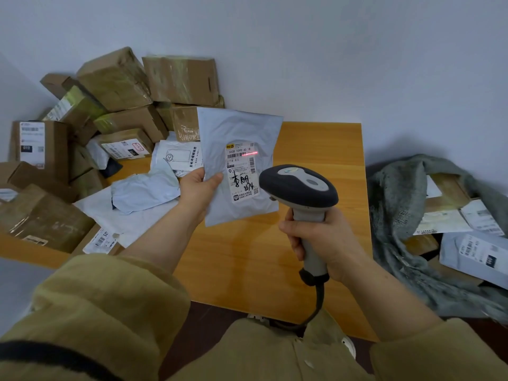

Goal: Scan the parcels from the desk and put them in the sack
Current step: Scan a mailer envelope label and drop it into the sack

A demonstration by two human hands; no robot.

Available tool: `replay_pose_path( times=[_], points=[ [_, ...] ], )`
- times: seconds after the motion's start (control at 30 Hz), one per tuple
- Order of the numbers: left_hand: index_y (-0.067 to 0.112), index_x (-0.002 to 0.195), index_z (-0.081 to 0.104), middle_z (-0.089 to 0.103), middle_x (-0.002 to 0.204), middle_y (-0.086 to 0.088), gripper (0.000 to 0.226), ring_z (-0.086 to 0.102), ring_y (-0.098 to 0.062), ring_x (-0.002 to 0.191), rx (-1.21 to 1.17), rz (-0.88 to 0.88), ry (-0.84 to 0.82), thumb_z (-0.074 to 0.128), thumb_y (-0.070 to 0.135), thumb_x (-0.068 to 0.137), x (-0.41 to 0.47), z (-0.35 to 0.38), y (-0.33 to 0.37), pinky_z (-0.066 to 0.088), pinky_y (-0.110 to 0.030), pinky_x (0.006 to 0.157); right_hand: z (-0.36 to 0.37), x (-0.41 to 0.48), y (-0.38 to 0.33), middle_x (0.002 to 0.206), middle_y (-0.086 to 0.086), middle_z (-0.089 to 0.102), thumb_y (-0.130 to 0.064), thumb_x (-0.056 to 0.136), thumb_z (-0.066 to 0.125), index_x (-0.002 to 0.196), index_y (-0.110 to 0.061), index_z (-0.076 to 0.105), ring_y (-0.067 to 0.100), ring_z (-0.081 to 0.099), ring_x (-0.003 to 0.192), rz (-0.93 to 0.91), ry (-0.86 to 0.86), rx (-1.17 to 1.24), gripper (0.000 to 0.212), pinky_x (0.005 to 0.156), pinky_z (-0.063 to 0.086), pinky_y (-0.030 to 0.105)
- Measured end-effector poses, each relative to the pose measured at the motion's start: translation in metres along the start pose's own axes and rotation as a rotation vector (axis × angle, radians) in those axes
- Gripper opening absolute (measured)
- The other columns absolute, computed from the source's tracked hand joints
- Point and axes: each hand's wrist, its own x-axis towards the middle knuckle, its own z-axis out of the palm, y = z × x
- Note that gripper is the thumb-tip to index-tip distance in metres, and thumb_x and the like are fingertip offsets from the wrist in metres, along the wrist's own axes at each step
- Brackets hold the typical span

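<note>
Left hand [198, 188] pinches the grey mailer [242, 133] upright above the desk [316, 149]; right hand [321, 243] wraps the scanner [298, 188] handle, arm outstretched, head toward the label [243, 171].

A single wide-angle view comes from the person's head, facing forward and steeply down. It sits close above the left hand [198, 188] and right hand [324, 240], with the sleeves [110, 312] filling the lower edge. The tabletop [316, 149] lies in the middle, the wall [302, 50] spans the top, stacked boxes [115, 78] reach the left edge and the sack [398, 215] the right.
</note>
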Motion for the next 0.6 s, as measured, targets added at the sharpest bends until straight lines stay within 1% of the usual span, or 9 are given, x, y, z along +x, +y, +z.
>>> replay_pose_path(
  times=[0.07, 0.3, 0.37, 0.43, 0.47, 0.5, 0.57, 0.6],
  points=[
    [0.0, 0.111, 0.064, 0.068, 0.092, -0.007, 0.021, 0.067, -0.014, 0.075, 0.008, -0.002, -0.005, 0.061, 0.001, 0.09, -0.001, 0.002, 0.001, 0.058, -0.027, 0.073, -0.001, 0.001, 0.001, 0.053, 0.008, 0.053, 0.0, 0.084, 0.066, 0.073, -0.006, 0.057, 0.019, 0.045, 0.04, -0.002, 0.005, 0.008, 0.015, 0.045, 0.042, 0.028],
    [0.002, 0.111, 0.064, 0.069, 0.092, -0.007, 0.021, 0.067, -0.016, 0.077, 0.049, -0.01, -0.021, 0.062, 0.003, 0.09, -0.003, 0.016, 0.003, 0.058, -0.026, 0.07, -0.011, 0.0, 0.004, 0.052, 0.007, 0.053, -0.001, 0.084, 0.066, 0.074, -0.005, 0.057, 0.016, 0.045, 0.039, 0.016, 0.019, 0.052, 0.014, 0.044, 0.042, 0.026],
    [0.003, 0.108, 0.064, 0.069, 0.091, -0.007, 0.019, 0.067, -0.017, 0.077, 0.076, -0.01, -0.035, 0.063, 0.003, 0.089, -0.004, 0.022, 0.003, 0.059, -0.028, 0.071, -0.016, -0.001, 0.005, 0.052, 0.006, 0.053, -0.001, 0.084, 0.066, 0.076, -0.005, 0.057, 0.016, 0.045, 0.039, 0.013, 0.028, 0.067, 0.013, 0.043, 0.043, 0.026],
    [0.003, 0.105, 0.065, 0.069, 0.093, -0.01, 0.016, 0.068, -0.018, 0.076, 0.089, -0.016, -0.05, 0.063, 0.003, 0.089, -0.006, 0.032, 0.004, 0.058, -0.032, 0.074, -0.022, -0.003, 0.007, 0.053, 0.007, 0.053, -0.002, 0.084, 0.067, 0.082, -0.004, 0.06, 0.016, 0.045, 0.04, 0.009, 0.049, 0.111, 0.008, 0.043, 0.042, 0.026],
    [0.003, 0.104, 0.065, 0.069, 0.093, -0.01, 0.015, 0.068, -0.017, 0.074, 0.089, -0.021, -0.059, 0.063, 0.002, 0.089, -0.008, 0.038, 0.005, 0.058, -0.031, 0.071, -0.026, -0.004, 0.008, 0.054, 0.007, 0.054, -0.002, 0.084, 0.068, 0.086, -0.003, 0.061, 0.016, 0.045, 0.04, 0.007, 0.067, 0.138, 0.007, 0.042, 0.042, 0.026],
    [0.004, 0.103, 0.064, 0.069, 0.09, -0.008, 0.014, 0.069, -0.015, 0.068, 0.083, -0.033, -0.071, 0.062, 0.002, 0.089, -0.01, 0.046, 0.005, 0.058, -0.028, 0.066, -0.03, -0.006, 0.009, 0.054, 0.007, 0.054, -0.003, 0.084, 0.068, 0.09, -0.001, 0.062, 0.016, 0.045, 0.04, 0.002, 0.09, 0.156, 0.009, 0.042, 0.042, 0.026],
    [0.006, 0.098, 0.064, 0.07, 0.078, -0.002, 0.01, 0.068, -0.009, 0.057, 0.079, -0.072, -0.115, 0.061, 0.0, 0.089, -0.016, 0.068, 0.003, 0.057, -0.023, 0.055, -0.042, -0.01, 0.014, 0.053, 0.006, 0.055, -0.004, 0.084, 0.069, 0.095, 0.002, 0.063, 0.016, 0.046, 0.039, -0.009, 0.148, 0.173, 0.014, 0.043, 0.042, 0.026],
    [0.007, 0.094, 0.065, 0.07, 0.074, 0.001, 0.01, 0.068, -0.008, 0.055, 0.082, -0.099, -0.157, 0.061, -0.001, 0.089, -0.02, 0.082, 0.0, 0.057, -0.023, 0.053, -0.05, -0.013, 0.016, 0.053, 0.006, 0.055, -0.004, 0.084, 0.068, 0.095, 0.001, 0.064, 0.016, 0.046, 0.039, -0.015, 0.178, 0.187, 0.013, 0.044, 0.042, 0.026]
  ],
)
